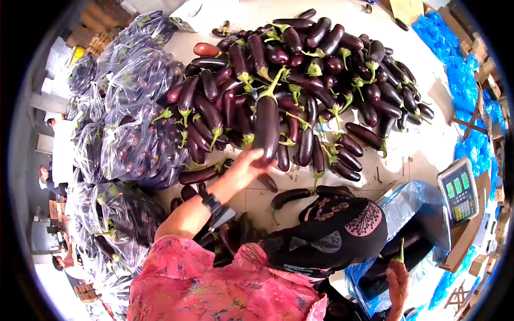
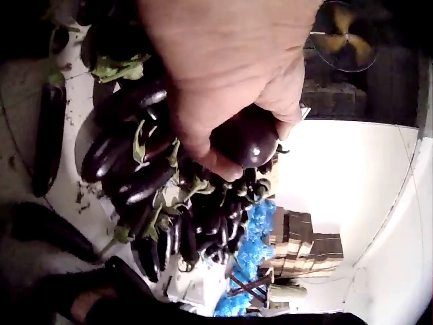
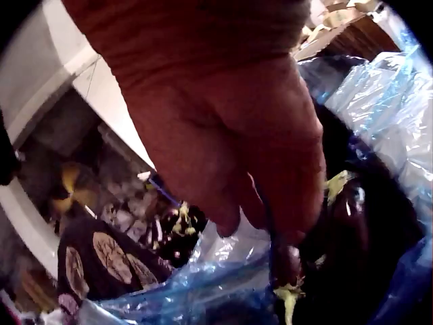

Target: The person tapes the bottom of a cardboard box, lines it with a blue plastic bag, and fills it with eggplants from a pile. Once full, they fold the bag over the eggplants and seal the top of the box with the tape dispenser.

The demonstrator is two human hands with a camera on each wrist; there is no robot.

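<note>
My left hand (image 1: pixel 243 172) grips a large dark eggplant (image 1: pixel 266 128) by its blunt end, the green stem pointing away over the eggplant pile (image 1: pixel 316 69). In the left wrist view, thumb and fingers curl round its glossy end (image 2: pixel 249 139). At the lower right, my right hand (image 1: pixel 397 283) is over a blue plastic bag (image 1: pixel 428 195) with dark eggplants inside. The right wrist view shows its fingers around another eggplant (image 3: pixel 287 264), green stem downward; the hand hides most of it.
Clear plastic bags filled with eggplants (image 1: pixel 134 134) line the left side. A digital scale (image 1: pixel 458 190) stands at the right beside a cardboard box (image 1: pixel 471 227). Blue plastic sheeting (image 1: pixel 455 69) lies along the far right. A patterned black cloth (image 1: pixel 332 235) covers the person's head.
</note>
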